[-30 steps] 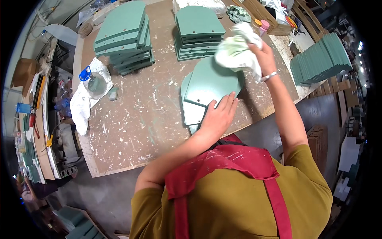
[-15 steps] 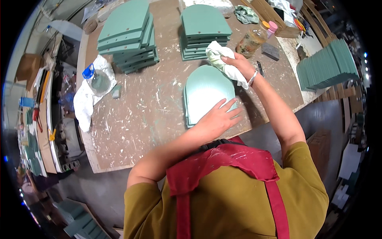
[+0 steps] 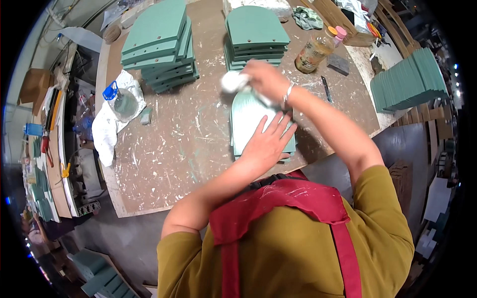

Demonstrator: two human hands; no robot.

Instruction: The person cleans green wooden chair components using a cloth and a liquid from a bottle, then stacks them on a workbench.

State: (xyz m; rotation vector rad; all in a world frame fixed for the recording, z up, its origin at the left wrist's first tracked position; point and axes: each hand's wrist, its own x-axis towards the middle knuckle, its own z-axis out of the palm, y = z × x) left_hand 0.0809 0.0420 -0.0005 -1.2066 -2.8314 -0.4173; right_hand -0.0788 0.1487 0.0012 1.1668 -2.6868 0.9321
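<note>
While panel (image 3: pixel 247 121) glossy, cloth (image 3: pixel 232 82) bunched.

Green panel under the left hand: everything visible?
The green, smooth, round-topped panel lies flat atop others, its rounded end farthest away. It looks painted; white glare covers much of its face. The left hand rests spread on its near right part; the right hand, with a blurred white cloth, hides part of its far end.
</note>
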